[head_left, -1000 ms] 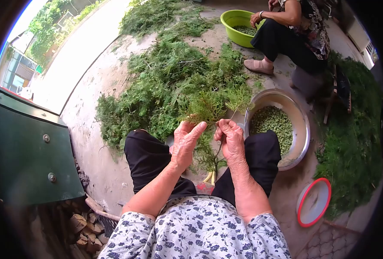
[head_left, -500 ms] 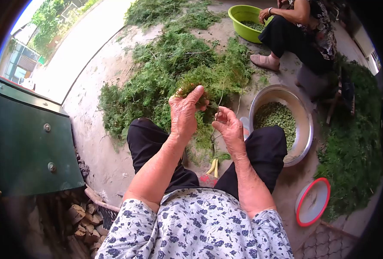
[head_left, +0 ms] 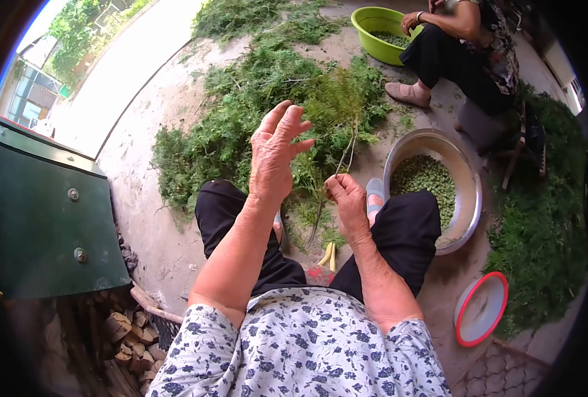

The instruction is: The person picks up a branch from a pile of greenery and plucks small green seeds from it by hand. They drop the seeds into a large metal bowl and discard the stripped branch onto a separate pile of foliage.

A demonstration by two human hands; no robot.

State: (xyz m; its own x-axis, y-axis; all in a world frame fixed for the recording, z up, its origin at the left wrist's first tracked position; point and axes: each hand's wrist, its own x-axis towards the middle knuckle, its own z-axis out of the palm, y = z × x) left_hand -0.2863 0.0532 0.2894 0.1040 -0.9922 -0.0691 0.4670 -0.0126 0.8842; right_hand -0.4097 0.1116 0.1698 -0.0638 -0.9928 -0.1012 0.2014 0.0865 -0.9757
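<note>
My right hand (head_left: 347, 198) pinches the thin stem of a feathery green sprig (head_left: 342, 99), whose leafy end points up and away over the pile of greenery (head_left: 221, 119). Over the pile's near part, my left hand (head_left: 277, 149) is raised with its fingers spread and nothing in it. Beside my right knee, a steel basin (head_left: 469, 218) holds many small green pods or berries (head_left: 426, 185). A pair of pale yellow strips (head_left: 330, 257) shows between my knees.
Another person (head_left: 473, 53) sits at the upper right, one hand on a lime green basin (head_left: 367, 43). A red-rimmed bowl (head_left: 481, 309) lies at the lower right near more greenery (head_left: 539, 251). Firewood (head_left: 135, 341) and a green panel (head_left: 42, 218) are at left.
My left hand has let go of the leafy end and opened, moving slightly left. The sprig now stretches out from my right hand.
</note>
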